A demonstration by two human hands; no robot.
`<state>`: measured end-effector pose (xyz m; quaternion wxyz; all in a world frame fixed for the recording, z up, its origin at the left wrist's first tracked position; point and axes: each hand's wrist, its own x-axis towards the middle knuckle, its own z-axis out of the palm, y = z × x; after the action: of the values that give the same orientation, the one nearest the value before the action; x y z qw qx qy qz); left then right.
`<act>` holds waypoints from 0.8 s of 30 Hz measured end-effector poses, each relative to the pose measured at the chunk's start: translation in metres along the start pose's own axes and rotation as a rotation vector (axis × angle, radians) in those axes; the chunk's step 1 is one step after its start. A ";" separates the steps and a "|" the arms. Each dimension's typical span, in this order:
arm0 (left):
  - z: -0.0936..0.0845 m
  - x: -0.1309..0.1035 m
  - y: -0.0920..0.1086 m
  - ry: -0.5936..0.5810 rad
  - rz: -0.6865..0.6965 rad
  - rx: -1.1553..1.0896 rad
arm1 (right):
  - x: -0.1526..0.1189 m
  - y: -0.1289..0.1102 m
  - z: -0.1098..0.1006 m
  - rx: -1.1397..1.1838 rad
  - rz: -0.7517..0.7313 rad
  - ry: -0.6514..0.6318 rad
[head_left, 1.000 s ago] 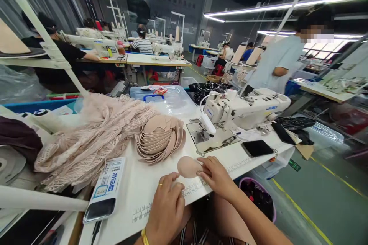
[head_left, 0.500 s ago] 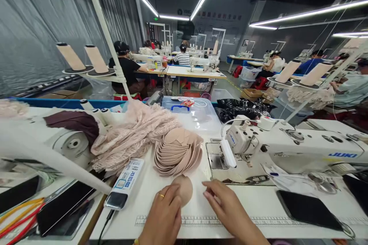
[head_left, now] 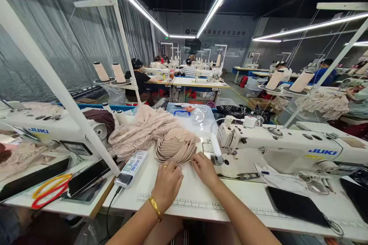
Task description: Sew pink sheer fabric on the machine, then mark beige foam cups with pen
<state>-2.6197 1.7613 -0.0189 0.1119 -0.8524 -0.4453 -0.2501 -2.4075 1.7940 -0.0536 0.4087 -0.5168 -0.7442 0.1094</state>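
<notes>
A fanned pile of beige fabric pieces (head_left: 176,146) with curved edges lies on the white sewing table (head_left: 143,183). My left hand (head_left: 168,180), wearing a ring and a gold bracelet, is at the pile's near edge. Its fingers are curled, and whatever is under the fingertips is hidden. At the right near edge of the pile, my right hand (head_left: 204,169) has its thumb and fingers together on the edge of a fabric piece. Gathered pale pink lace fabric (head_left: 143,128) is heaped behind and to the left of the pile.
Right of the pile stands a white sewing machine (head_left: 276,147). A black phone (head_left: 297,204) rests at the front right. A white box-shaped device (head_left: 132,168) with a cable lies on the left. Behind are a clear plastic bin (head_left: 201,120) and black plastic bags (head_left: 244,111).
Both hands have moved forward to the pile's near edge. The single oval fabric piece that lay under my left fingers no longer shows separately. The view has tilted up.
</notes>
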 end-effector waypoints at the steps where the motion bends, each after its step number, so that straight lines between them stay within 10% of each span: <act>1: 0.005 0.006 0.003 0.012 -0.011 0.022 | -0.003 -0.002 0.001 0.013 -0.015 0.004; 13: 0.012 0.011 -0.006 0.146 -0.001 0.100 | -0.018 -0.017 -0.016 0.103 -0.119 -0.026; 24: -0.002 -0.012 -0.030 0.170 0.074 -0.047 | -0.023 0.026 -0.036 -0.121 -0.121 0.074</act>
<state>-2.6511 1.7691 -0.0245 0.1386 -0.8465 -0.3964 -0.3273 -2.3609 1.7764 -0.0570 0.4100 -0.4983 -0.7636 0.0202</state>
